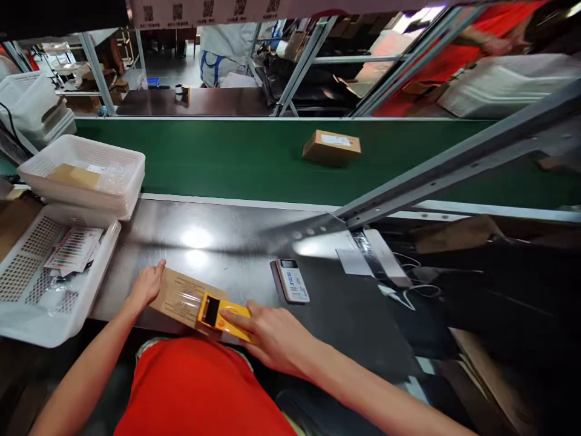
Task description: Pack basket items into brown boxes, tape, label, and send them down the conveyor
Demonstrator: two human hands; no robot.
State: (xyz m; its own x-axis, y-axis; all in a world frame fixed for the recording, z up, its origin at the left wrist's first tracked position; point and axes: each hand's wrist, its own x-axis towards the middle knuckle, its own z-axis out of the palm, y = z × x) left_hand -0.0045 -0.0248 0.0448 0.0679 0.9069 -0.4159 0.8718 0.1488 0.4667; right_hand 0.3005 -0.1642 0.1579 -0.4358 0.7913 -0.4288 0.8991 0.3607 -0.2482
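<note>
A brown cardboard box with printed text lies at the front edge of the metal tabletop, close to my body. My left hand grips its left end, thumb along the top edge. In my right hand is a yellow tape dispenser with a black front, its index finger stretched along the top. The dispenser's front rests at the right part of the box, where a shiny strip shows on the cardboard. My right palm hides the dispenser's rear end.
A flat phone-like device lies right of the box. White baskets with papers and packets stand left. Behind runs a green conveyor belt carrying a small carton. A metal strut slants across the right; cables lie below it.
</note>
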